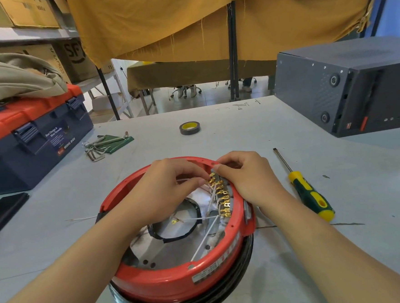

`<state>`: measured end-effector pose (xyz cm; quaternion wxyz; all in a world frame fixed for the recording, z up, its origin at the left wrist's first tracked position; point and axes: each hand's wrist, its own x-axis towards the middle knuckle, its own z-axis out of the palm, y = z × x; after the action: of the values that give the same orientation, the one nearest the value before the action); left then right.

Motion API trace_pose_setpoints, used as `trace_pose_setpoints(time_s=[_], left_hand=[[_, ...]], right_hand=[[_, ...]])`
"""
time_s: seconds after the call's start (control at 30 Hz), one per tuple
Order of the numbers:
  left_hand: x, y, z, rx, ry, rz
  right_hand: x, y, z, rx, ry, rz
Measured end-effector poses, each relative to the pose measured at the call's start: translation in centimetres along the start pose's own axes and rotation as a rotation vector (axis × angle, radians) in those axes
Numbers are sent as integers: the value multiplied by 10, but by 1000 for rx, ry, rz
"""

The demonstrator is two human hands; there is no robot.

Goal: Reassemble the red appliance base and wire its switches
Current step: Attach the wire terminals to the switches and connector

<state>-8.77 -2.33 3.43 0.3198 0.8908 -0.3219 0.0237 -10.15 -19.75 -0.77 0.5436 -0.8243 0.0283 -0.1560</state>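
Note:
The round red appliance base (170, 278) lies upside down on the grey table, a black ring under it. Inside its right wall runs a row of brass switch terminals (222, 197) with white wires (207, 236) leading down across the metal floor. My left hand (159, 189) reaches in from the left, its thumb and forefinger pinching a brass connector at the top of the row. My right hand (245, 176) curls over the rim from the right, fingertips pinching at the same top terminal. A loose ring-ended wire (175, 221) lies near the central hole.
A yellow-and-green screwdriver (308, 191) lies right of the base. Black tape roll (189, 128) sits further back, hex keys on a green pouch (108, 143) at back left. A blue-and-orange toolbox (28, 142) stands left, a dark computer case (346, 86) right.

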Motion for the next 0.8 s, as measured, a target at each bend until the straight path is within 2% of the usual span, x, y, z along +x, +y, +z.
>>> trace_pose_setpoints(time_s=[0.4,0.8], left_hand=[[-2,-5,-3,-173,-70,-77],[-3,-1,-2,-156,-93,-88]], right_hand=[[1,0,-1,-19,-10,-4],[1,1,-4,47,-55,33]])
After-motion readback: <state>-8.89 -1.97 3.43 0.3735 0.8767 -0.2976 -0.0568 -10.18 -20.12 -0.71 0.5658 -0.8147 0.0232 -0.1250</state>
